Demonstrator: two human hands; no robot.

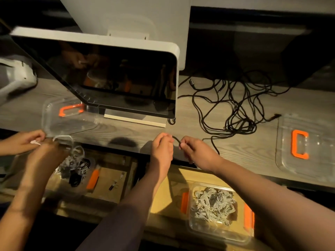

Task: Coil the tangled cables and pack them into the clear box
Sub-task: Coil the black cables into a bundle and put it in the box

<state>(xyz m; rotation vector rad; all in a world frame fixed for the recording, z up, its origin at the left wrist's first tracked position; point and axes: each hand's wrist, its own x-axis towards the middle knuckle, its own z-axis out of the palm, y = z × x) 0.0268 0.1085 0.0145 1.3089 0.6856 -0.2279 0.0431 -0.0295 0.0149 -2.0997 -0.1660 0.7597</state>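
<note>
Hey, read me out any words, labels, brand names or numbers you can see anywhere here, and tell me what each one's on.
None can be read.
The monitor shows only a dark screen with reflections.
The clear lids bear orange handles, no lettering.
The clear box of grey cables shows no label.

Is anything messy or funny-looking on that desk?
Yes. The black cables lie in a loose tangle on the desk, right of the monitor, not yet coiled. The left hand and right hand each pinch one strand.
</note>
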